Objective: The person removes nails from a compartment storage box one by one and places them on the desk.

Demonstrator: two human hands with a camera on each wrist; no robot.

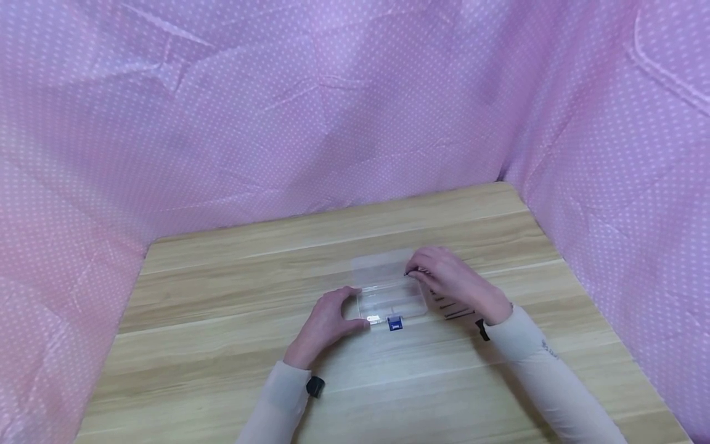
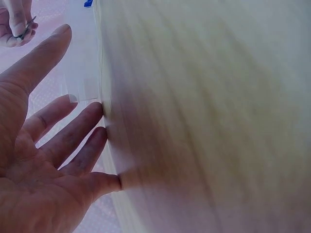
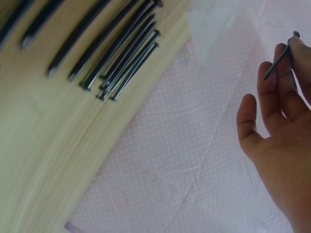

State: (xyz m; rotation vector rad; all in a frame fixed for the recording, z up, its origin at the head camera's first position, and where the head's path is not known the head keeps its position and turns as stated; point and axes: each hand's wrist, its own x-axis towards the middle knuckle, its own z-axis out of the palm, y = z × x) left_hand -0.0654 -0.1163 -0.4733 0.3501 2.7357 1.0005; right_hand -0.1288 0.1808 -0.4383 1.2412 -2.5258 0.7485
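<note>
Pinching one nail (image 3: 281,57) in right hand (image 1: 452,280) over box (image 1: 391,296); left hand (image 1: 327,320) flat, steadying it. Nails (image 3: 116,53) remain on table (image 1: 222,296), roughly ten.

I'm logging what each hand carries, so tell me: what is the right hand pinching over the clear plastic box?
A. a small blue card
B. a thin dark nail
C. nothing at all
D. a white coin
B: the right hand pinches a thin dark nail in its fingertips above the clear plastic box, with more dark nails lying on the wooden table.
</note>
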